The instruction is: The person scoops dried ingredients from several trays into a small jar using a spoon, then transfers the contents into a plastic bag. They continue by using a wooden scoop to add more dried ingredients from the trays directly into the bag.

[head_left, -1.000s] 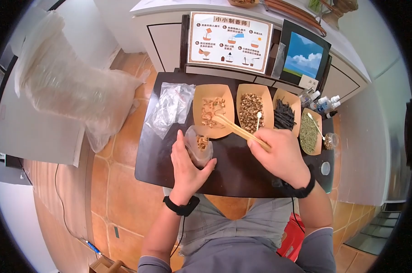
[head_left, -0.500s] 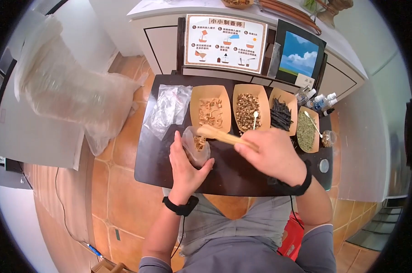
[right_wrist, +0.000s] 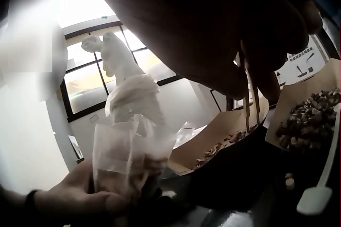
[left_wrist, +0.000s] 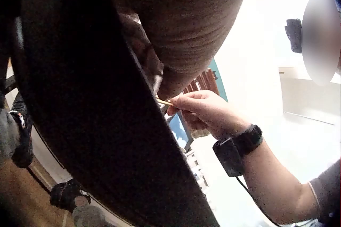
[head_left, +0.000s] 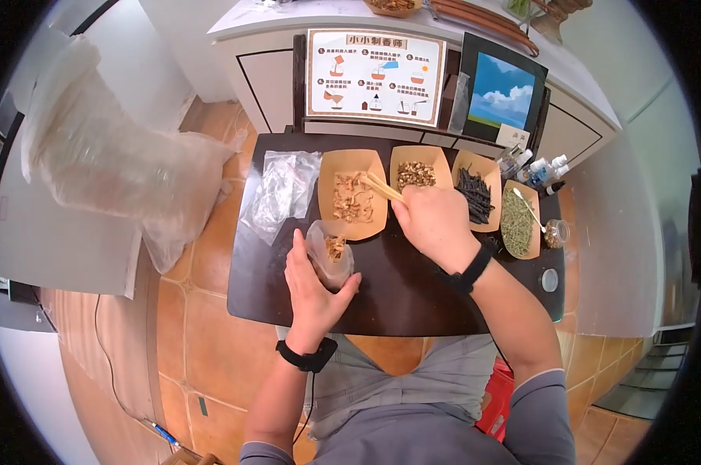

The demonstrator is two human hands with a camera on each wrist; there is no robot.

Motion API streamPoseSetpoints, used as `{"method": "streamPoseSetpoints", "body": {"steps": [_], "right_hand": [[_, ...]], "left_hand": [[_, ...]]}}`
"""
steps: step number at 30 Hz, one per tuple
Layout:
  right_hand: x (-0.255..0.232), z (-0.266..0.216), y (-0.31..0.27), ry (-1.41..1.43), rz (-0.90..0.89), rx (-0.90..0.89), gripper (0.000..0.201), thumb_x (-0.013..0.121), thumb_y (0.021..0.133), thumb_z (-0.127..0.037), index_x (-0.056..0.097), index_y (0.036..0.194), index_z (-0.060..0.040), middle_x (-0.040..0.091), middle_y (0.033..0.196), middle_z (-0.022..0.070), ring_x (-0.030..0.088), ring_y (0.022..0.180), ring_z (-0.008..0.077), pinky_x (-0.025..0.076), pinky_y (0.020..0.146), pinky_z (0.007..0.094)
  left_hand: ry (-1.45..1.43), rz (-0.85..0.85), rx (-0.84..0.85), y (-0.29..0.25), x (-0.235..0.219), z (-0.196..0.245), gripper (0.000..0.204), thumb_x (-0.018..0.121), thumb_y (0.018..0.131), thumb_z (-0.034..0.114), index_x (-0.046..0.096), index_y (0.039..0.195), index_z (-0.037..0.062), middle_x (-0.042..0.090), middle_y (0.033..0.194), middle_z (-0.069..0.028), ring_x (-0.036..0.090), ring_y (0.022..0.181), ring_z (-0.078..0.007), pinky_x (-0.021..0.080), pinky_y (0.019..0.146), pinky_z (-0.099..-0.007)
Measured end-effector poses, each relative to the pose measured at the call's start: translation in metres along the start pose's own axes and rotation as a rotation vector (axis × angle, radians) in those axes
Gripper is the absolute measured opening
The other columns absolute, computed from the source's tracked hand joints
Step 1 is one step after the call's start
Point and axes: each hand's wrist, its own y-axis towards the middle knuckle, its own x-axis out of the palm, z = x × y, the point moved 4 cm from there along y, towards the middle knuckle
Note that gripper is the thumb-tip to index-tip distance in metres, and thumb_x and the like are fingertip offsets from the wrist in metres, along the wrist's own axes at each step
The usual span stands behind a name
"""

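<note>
My left hand (head_left: 313,294) holds a translucent plastic pouch (head_left: 331,267) upright at the table's front, thumb on one side and fingers on the other. Tan dried pieces (head_left: 335,247) show in its mouth. My right hand (head_left: 437,225) grips a pair of wooden tongs (head_left: 384,188), whose tips are over the right part of the leftmost paper tray (head_left: 352,159), among thin tan shavings (head_left: 352,205). In the right wrist view, the two tong prongs (right_wrist: 252,104) reach down into that tray. The left wrist view shows my right hand (left_wrist: 205,111) pinching the thin tongs.
Right of it stand paper trays with brown chunks (head_left: 416,174), dark sticks (head_left: 474,195) and green dried leaves (head_left: 518,225). A clear plastic bag (head_left: 280,194) lies at left. Small bottles (head_left: 548,170) and an open jar (head_left: 556,232) line the right side. An instruction board (head_left: 373,77) stands behind.
The tongs went from the leftmost tray to the pouch mouth, then back up over the tray's right part. My left hand has kept hold of the pouch in nearly the same place.
</note>
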Motion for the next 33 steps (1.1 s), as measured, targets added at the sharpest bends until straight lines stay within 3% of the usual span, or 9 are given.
{"method": "streamPoseSetpoints", "body": {"steps": [5, 8, 11, 18, 22, 27, 33], "right_hand": [[-0.013, -0.008, -0.008, 0.136, -0.157, -0.020, 0.030, 0.070, 0.099, -0.033, 0.072, 0.082, -0.0079, 0.073, 0.076, 0.0146, 0.073, 0.073, 0.0376, 0.057, 0.068, 0.0508], [-0.011, -0.004, 0.004, 0.134, -0.014, -0.028, 0.031, 0.069, 0.100, -0.033, 0.070, 0.083, -0.0066, 0.073, 0.077, 0.0151, 0.073, 0.075, 0.0375, 0.057, 0.069, 0.0510], [0.001, 0.000, 0.020, 0.094, 0.013, 0.018, 0.031, 0.069, 0.100, -0.032, 0.069, 0.083, -0.0060, 0.073, 0.077, 0.0149, 0.073, 0.077, 0.0371, 0.057, 0.069, 0.0510], [-0.005, -0.013, -0.005, 0.044, -0.116, -0.059, 0.029, 0.069, 0.099, -0.031, 0.070, 0.082, -0.0071, 0.072, 0.073, 0.0147, 0.073, 0.072, 0.0373, 0.057, 0.066, 0.0507], [-0.015, -0.013, -0.004, 0.116, -0.104, -0.084, 0.029, 0.069, 0.099, -0.031, 0.071, 0.083, -0.0070, 0.071, 0.073, 0.0148, 0.073, 0.072, 0.0378, 0.057, 0.067, 0.0507], [0.009, -0.015, 0.030, 0.074, 0.011, -0.067, 0.027, 0.069, 0.100, -0.031, 0.076, 0.088, -0.0075, 0.073, 0.073, 0.0141, 0.074, 0.071, 0.0368, 0.058, 0.069, 0.0496], [0.003, -0.018, 0.004, 0.035, -0.105, -0.120, 0.027, 0.069, 0.100, -0.031, 0.075, 0.090, -0.0072, 0.073, 0.074, 0.0132, 0.075, 0.072, 0.0352, 0.057, 0.069, 0.0480]], "left_hand": [[0.014, -0.002, 0.009, 0.000, 0.000, 0.001, 0.128, 0.096, 0.073, 0.013, 0.015, 0.170, -0.0020, 0.047, 0.150, -0.0237, 0.049, 0.137, -0.0425, 0.041, 0.117, -0.0515], [0.028, 0.002, -0.005, -0.001, 0.002, 0.000, 0.128, 0.096, 0.073, 0.014, 0.015, 0.170, -0.0018, 0.047, 0.149, -0.0238, 0.049, 0.137, -0.0424, 0.041, 0.117, -0.0514], [0.043, 0.005, -0.003, 0.000, 0.001, 0.000, 0.128, 0.097, 0.073, 0.014, 0.015, 0.170, -0.0022, 0.047, 0.149, -0.0238, 0.049, 0.136, -0.0422, 0.040, 0.117, -0.0511], [0.046, 0.005, 0.000, -0.001, 0.001, -0.001, 0.127, 0.096, 0.073, 0.015, 0.016, 0.170, -0.0031, 0.048, 0.147, -0.0235, 0.049, 0.136, -0.0416, 0.040, 0.117, -0.0509], [0.057, -0.001, 0.010, 0.000, 0.002, 0.001, 0.126, 0.096, 0.073, 0.015, 0.016, 0.169, -0.0036, 0.049, 0.145, -0.0232, 0.050, 0.133, -0.0413, 0.041, 0.116, -0.0508], [0.058, 0.011, 0.012, 0.000, 0.002, 0.000, 0.125, 0.096, 0.074, 0.015, 0.016, 0.169, -0.0045, 0.049, 0.143, -0.0232, 0.051, 0.131, -0.0415, 0.041, 0.115, -0.0505], [0.041, 0.001, 0.016, 0.000, 0.001, 0.000, 0.125, 0.095, 0.075, 0.015, 0.016, 0.169, -0.0049, 0.049, 0.143, -0.0239, 0.051, 0.130, -0.0419, 0.041, 0.114, -0.0506]]}}
